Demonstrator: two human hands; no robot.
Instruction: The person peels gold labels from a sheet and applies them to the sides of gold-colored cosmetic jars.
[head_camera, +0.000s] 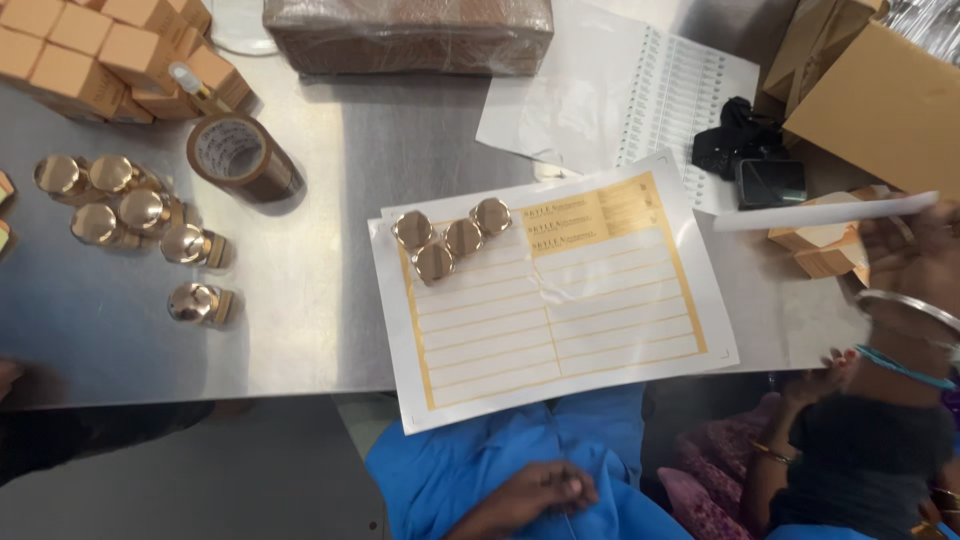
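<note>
My left hand (535, 492) rests on my blue clothing (470, 470) below the table edge, fingers curled and holding nothing. My right hand (905, 255), blurred and wearing a silver bangle (905, 305), is raised at the right edge and grips a white paper sheet (820, 212) seen edge-on. In front of me a yellow-and-white label sheet (560, 310) lies over the front edge of the steel table (320, 300). Several gold-capped bottles (450, 238) stand on the sheet's upper left corner, apart from both hands.
More gold-capped bottles (130, 215) and a roll of brown tape (240, 155) sit at the left. Small tan cartons (100, 50) are stacked far left, beside a wrapped brown package (410, 35). A cardboard box (880, 100) and a black device (765, 180) lie right. A co-worker's hand (830, 372) is lower right.
</note>
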